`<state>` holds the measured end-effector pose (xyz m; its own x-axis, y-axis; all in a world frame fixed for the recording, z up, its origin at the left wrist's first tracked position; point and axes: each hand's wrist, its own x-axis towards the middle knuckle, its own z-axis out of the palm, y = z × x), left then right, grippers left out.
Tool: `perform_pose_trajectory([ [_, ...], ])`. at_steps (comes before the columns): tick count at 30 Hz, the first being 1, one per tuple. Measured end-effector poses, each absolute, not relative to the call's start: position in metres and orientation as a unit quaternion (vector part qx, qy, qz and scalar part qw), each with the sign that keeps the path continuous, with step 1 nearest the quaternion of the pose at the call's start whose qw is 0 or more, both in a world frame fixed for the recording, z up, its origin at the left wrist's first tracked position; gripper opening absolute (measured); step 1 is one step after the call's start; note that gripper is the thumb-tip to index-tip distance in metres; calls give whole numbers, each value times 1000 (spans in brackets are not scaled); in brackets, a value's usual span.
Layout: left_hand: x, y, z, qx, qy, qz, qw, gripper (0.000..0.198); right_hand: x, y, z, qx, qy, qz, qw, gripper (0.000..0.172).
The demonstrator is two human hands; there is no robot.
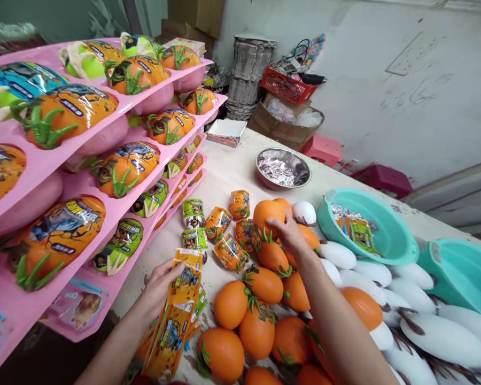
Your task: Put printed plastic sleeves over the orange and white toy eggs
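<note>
The left hand lay just to the left of the heap of orange eggs. Its grip was pressed together on a stack of orange printed sleeves, with the thumb on the top sleeve and the fingers hidden beneath. The stack fanned down toward the near edge of the counter, close beside the heap's nearest eggs.

The right hand reached across the heap from its near side, the forearm passing over several eggs. Its fingers curved over the top orange egg at the heap's far end and touched the shell. Whether that grip had closed around the egg could not be told, as the back of the hand hid the fingertips.

Small wrapped eggs, in orange and green print, lay loose on the counter just left of the heap's far end. White eggs with dark claws were spread out on the heap's right side, touching it. Beyond them, further right, stood a teal basin holding a few printed packets, and a second teal basin beside it.

Behind the heap, well apart from it, sat a steel bowl of crumpled foil pieces. Far to the heap's left, stacked pink trays held rows of large wrapped eggs.
</note>
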<state>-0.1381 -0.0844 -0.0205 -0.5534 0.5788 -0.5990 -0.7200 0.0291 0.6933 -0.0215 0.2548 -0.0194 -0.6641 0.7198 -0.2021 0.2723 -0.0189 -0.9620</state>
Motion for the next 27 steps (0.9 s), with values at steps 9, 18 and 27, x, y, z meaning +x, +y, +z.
perform_pose_trajectory([
  [9, -122, -50, 28, 93, 522, 631, 566, 33, 80, 76, -18, -314, -299, 901, -8, 47],
  [18, -97, -60, 31, 231, 535, 462, 669, 31, 93, 55, -3, -190, -345, 907, -150, 60],
  [27, -74, -112, 35, 173, 649, 491, 554, 62, 117, -5, -7, -253, -278, 926, 19, 65],
])
